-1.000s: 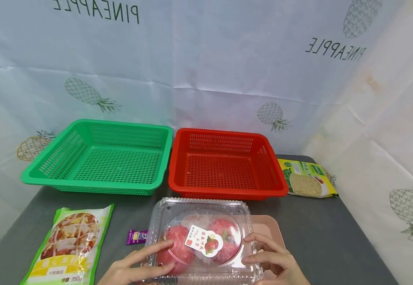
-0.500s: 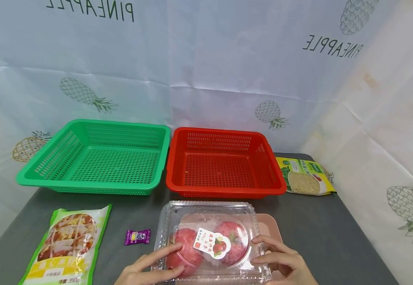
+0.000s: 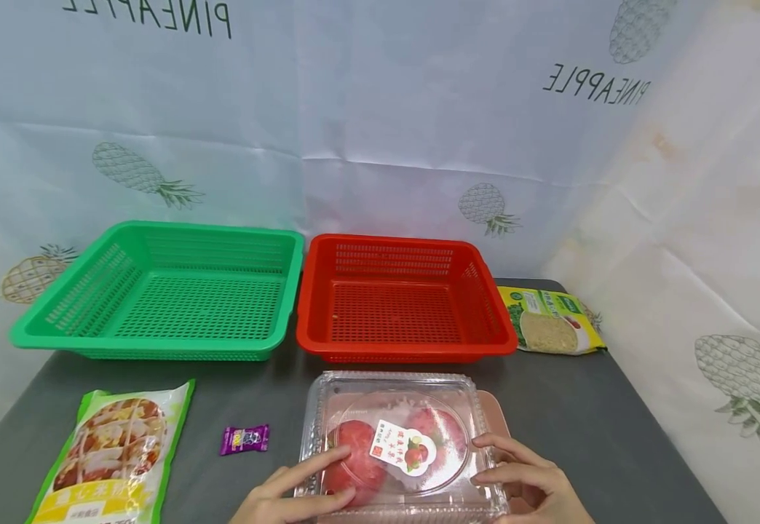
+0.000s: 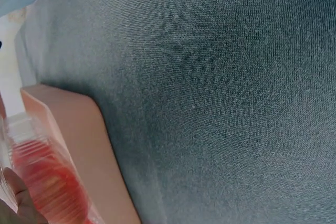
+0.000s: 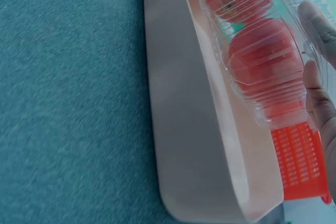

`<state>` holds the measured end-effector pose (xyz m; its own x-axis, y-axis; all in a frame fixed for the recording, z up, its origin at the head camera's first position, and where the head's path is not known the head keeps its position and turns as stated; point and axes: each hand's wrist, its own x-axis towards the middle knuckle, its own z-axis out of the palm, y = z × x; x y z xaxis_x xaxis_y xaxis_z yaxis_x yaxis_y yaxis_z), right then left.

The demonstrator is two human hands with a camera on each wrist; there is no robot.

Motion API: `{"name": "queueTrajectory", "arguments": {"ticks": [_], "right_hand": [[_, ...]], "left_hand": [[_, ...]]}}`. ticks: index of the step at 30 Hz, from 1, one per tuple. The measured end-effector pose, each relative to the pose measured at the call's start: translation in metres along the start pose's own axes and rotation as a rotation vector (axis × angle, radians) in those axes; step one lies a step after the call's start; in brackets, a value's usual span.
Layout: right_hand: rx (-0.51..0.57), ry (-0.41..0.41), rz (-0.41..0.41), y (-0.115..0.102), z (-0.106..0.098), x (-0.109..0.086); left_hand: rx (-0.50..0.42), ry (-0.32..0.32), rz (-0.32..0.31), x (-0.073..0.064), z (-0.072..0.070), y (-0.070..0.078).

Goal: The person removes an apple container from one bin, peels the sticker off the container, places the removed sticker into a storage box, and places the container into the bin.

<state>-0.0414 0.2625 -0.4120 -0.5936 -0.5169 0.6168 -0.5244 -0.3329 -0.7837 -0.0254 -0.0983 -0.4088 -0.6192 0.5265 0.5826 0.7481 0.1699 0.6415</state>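
Note:
A clear plastic clamshell box with red apples inside and a white label on its lid is in front of me in the head view. My left hand grips its left side, fingers spread over the lid. On the opposite side my right hand holds the box's edge. Under the box is a pink plastic bin. Both wrist views show the apples at or just above that bin's rim; whether the box touches its floor is hidden.
Behind stand a green basket and a red basket. A green-edged food bag lies at left, a small purple packet beside it. A yellow bag lies at the back right, near the patterned cloth wall.
Both hands have carried the box to the right, further over the pink bin. The purple packet now shows whole and apart from the box. The head view has turned slightly right.

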Motion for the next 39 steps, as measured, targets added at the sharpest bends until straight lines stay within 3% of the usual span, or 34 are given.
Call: {"name": "queueTrajectory", "arguments": {"ticks": [10, 16, 20, 25, 31, 39], "right_hand": [[-0.019, 0.007, 0.092, 0.005, -0.005, -0.016], [0.008, 0.014, 0.170, 0.003, -0.007, -0.022], [0.044, 0.017, 0.187, 0.005, -0.007, -0.025], [0.063, 0.013, 0.151, 0.013, -0.007, -0.031], [0.009, -0.009, 0.114, 0.017, -0.006, -0.029], [-0.012, 0.000, 0.391, 0.000, -0.002, -0.021]], "left_hand": [[0.026, -0.034, 0.040, 0.000, 0.009, -0.009], [0.063, -0.068, 0.062, 0.001, 0.014, -0.011], [0.036, -0.091, 0.053, -0.001, 0.016, -0.013], [0.020, -0.115, 0.069, -0.005, 0.017, -0.020], [-0.032, -0.168, 0.069, -0.007, 0.012, -0.027], [-0.087, -0.167, 0.165, -0.005, 0.010, -0.035]]}}
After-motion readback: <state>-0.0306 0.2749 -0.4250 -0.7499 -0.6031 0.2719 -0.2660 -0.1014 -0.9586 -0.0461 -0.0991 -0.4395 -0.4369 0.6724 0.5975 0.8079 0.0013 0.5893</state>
